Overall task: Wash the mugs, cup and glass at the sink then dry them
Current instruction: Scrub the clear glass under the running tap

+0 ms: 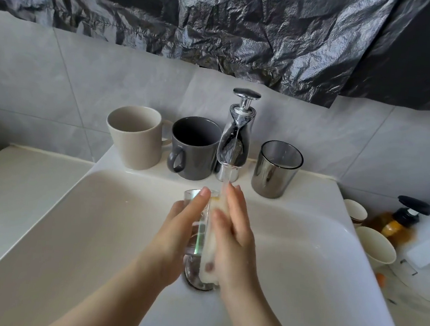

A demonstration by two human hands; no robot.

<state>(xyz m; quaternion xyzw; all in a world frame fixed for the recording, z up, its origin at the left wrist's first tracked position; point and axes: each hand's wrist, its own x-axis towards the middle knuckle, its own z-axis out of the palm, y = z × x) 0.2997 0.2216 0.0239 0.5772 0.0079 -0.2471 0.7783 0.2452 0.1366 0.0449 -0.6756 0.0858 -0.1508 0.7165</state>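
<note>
The glass (pixel 199 230) is over the middle of the sink (pixel 112 204), under the running tap (pixel 234 138). The left hand (pixel 179 231) grips it round the body, fingers (pixel 200 200) wrapped on. The right hand (pixel 236 235) presses a white sponge (pixel 211 245) to its side, seemingly pinched by the thumb. Wet and thin-walled, the glass looks light, slick and breakable against that hard basin, so I'd hold it round the middle, not by the rim. The beige mug (pixel 136 137), grey mug (pixel 194 147) and smoky cup (pixel 277 167) wait along the sink's back edge. A pale counter (pixel 19 180) flanks it, with grey tiles behind.
</note>
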